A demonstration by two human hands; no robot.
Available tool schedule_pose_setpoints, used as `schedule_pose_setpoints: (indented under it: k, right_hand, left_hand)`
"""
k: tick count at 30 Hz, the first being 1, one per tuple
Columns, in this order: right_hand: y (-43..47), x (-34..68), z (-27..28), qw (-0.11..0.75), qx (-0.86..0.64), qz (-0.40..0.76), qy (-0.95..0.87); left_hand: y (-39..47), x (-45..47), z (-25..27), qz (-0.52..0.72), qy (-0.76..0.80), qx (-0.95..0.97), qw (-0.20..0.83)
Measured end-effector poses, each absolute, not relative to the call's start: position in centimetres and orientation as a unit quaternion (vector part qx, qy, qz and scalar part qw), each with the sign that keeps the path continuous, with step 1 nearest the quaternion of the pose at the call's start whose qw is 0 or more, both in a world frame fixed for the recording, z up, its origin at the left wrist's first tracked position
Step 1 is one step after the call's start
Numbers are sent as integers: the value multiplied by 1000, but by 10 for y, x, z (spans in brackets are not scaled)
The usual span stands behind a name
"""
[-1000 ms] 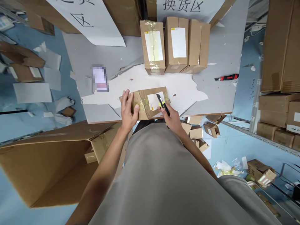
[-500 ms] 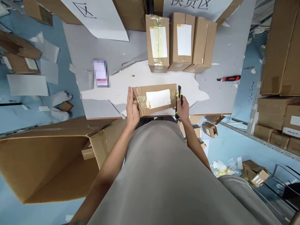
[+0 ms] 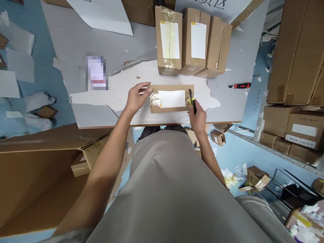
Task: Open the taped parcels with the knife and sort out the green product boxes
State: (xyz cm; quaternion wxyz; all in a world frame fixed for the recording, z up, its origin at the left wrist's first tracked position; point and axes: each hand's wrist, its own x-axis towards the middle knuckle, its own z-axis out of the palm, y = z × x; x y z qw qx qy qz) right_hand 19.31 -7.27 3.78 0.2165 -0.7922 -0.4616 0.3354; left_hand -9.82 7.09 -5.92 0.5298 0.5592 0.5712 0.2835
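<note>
A small taped cardboard box (image 3: 154, 110) with a white label (image 3: 172, 99) lies flat near the table's front edge. My left hand (image 3: 136, 98) is at its left end, fingers stretched and apart, fingertips at the upper left corner; it does not grip the box. In my right hand (image 3: 198, 117) is a black and yellow utility knife (image 3: 194, 105), its tip pointing away from me over the right end of the box. Clear tape shows at both ends of the box.
Several upright cardboard boxes (image 3: 194, 64) stand behind the work spot. A red and black utility knife (image 3: 240, 85) lies to the right, and a blurred-out rectangular item (image 3: 97, 72) to the left. A large open carton (image 3: 37, 189) stands at lower left, shelves with boxes (image 3: 301, 130) at right.
The small box has gone from tilted in my hands to lying flat. My left hand has shifted from its side to its upper left corner. The knife has swung its tip leftward over the box.
</note>
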Motion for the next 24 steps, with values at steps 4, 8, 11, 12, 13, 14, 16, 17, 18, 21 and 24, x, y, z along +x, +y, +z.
schedule_pose_setpoints:
  k: [4, 8, 11, 12, 13, 14, 16, 17, 18, 21, 24]
  right_hand:
    - [-73, 140, 47, 188, -707, 489, -475]
    - [-62, 104, 42, 111, -682, 483, -538]
    - [-54, 94, 40, 57, -686, 441, -576]
    - [-53, 92, 40, 46, -686, 433, -583]
    - [-53, 91, 39, 39, -687, 427, -586]
    - [-53, 90, 39, 33, -690, 422, -588]
    - [-53, 88, 39, 26, -697, 412, -586]
    - [-52, 86, 40, 22, -702, 406, -585]
    - [-50, 84, 41, 19, -706, 400, -584]
    - [-41, 76, 45, -1, -710, 393, -584]
    - [-33, 67, 49, -39, -717, 386, -580]
  left_hand:
    - [87, -97, -55, 270, 563, 577, 527]
    - [78, -99, -54, 260, 558, 571, 543]
    - [71, -102, -55, 261, 548, 562, 562]
    - [70, -102, -55, 264, 545, 560, 566]
    - [69, -103, -56, 267, 542, 559, 568]
    - [69, -103, -58, 269, 540, 558, 569]
    - [70, -103, -60, 270, 536, 560, 571]
    - [71, -103, -61, 269, 535, 560, 572]
    - [72, -103, -62, 269, 535, 560, 573]
    - [73, -101, -63, 268, 535, 559, 574]
    - [71, -99, -62, 271, 540, 557, 570]
